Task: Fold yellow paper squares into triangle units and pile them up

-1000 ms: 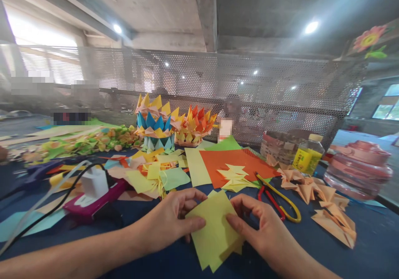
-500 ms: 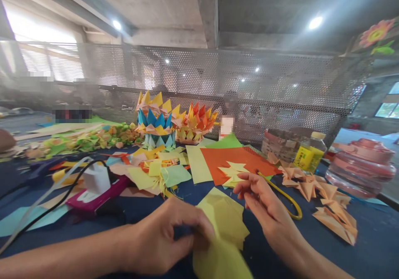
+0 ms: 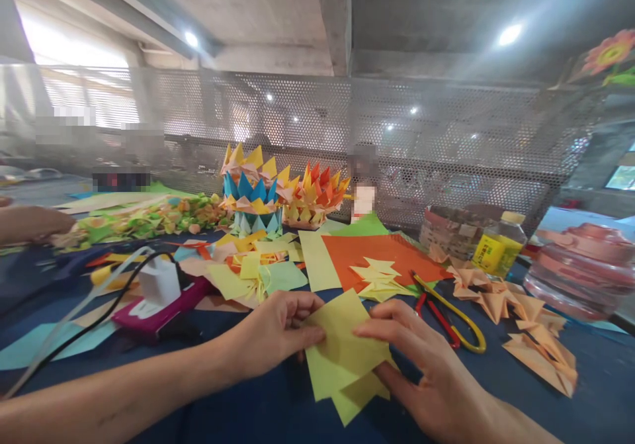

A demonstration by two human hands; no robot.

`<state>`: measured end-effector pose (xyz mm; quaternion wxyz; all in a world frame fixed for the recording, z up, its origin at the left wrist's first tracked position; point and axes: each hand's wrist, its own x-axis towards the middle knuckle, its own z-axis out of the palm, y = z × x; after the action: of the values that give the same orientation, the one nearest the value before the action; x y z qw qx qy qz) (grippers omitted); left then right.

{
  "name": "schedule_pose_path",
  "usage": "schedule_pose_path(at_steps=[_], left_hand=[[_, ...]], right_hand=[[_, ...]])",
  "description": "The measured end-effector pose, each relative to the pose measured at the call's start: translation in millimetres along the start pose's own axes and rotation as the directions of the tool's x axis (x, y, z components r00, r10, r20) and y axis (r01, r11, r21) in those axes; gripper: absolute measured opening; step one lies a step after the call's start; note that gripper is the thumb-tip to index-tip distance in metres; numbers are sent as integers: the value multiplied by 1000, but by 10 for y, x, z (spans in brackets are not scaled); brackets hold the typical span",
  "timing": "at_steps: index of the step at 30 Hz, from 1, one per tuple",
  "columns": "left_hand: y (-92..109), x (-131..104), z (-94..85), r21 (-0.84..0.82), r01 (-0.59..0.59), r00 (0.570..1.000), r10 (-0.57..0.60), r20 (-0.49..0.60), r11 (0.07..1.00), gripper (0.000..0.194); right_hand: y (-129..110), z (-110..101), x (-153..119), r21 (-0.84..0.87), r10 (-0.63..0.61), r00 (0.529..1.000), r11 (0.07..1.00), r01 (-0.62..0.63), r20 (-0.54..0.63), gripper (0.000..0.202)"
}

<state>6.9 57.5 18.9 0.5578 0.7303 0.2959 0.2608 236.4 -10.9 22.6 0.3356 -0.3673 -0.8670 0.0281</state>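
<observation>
Pinched between thumb and fingers of my left hand (image 3: pixel 282 335) is the left edge of a square yellow sheet of paper (image 3: pixel 342 345). My right hand (image 3: pixel 421 364) is closed on the right side of that sheet, index finger on top and thumb low at the edge. More yellow sheets show beneath it, their corners turned at different angles. Beyond my hands, folded pale-yellow paper pieces (image 3: pixel 380 277) lie on an orange sheet (image 3: pixel 342 252). Scissors (image 3: pixel 454 318) with red and yellow handles rest just past my right hand.
Left of my hands stands a purple power strip (image 3: pixel 163 308) with a white plug and cables. Folded paper crowns (image 3: pixel 253 196) and paper scraps (image 3: pixel 149 216) are behind. To the right are orange folded pieces (image 3: pixel 540 358), a bottle (image 3: pixel 499 245) and a pink jug (image 3: pixel 580 272). Another person's hand (image 3: pixel 34 224) is far left.
My right hand has come down and left onto the yellow paper, having been open in the air. The sheet now faces up between both hands. The other person's hand reaches further in.
</observation>
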Motion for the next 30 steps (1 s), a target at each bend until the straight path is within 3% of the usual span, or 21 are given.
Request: schedule_pose_path(at_steps=[6,10,12,16,19,23,27,30], left_hand=[[17,-8,20,-20,65,996,-64,64,998,30],[-1,-30,30,-15,69,996,-67,64,998,32],[0,-43,35,-12,66,996,-66,60,998,32],[29,-59,46,-10,54,996,-53,67,998,27],[33,-66,61,-16,36,995,-34,90,999,24],[6,-78,72,-14,3,994,-2,111,1000,27],[13,-85,64,-25,-27,993,30,111,999,53],[27,-85,69,-78,-14,990,25,140,997,70]], right_hand=[[-37,-59,29,-78,-70,995,995,64,-74,29],[-52,-89,31,-95,-140,990,986,138,-7,14],[-52,-81,34,-64,-116,993,991,117,18,8],[-53,-39,52,53,100,995,994,-101,8,11],[-61,-10,64,140,281,959,949,-282,24,19],[-76,32,62,260,428,898,861,-438,97,25],[-73,75,43,270,531,842,801,-535,96,30],[-57,86,35,245,552,833,803,-544,41,29]])
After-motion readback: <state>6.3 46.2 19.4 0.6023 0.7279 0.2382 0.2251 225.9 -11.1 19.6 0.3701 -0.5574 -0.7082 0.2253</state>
